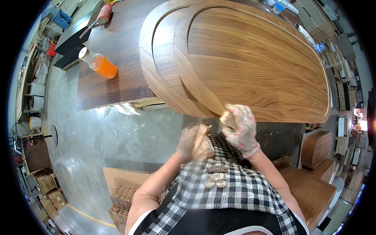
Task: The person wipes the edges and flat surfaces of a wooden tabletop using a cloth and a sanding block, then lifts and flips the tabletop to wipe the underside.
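An oval wooden panel (250,62) with raised curved borders lies on the dark tabletop (121,43). My right hand (241,129), in a pale glove with pink dots, is closed at the panel's near edge. Its fingers curl round something small and beige that I cannot make out. My left hand (190,141), gloved and smeared by motion, is beside it, in front of my checked apron (239,188). A crumpled tan piece (204,143), cloth or paper, is gripped in it.
A bottle of orange liquid (102,66) stands at the table's left. Behind it lies a red tool (104,15). Stacked cardboard (123,192) is at my lower left, wooden panels (313,188) at my right. A fan (51,136) stands far left.
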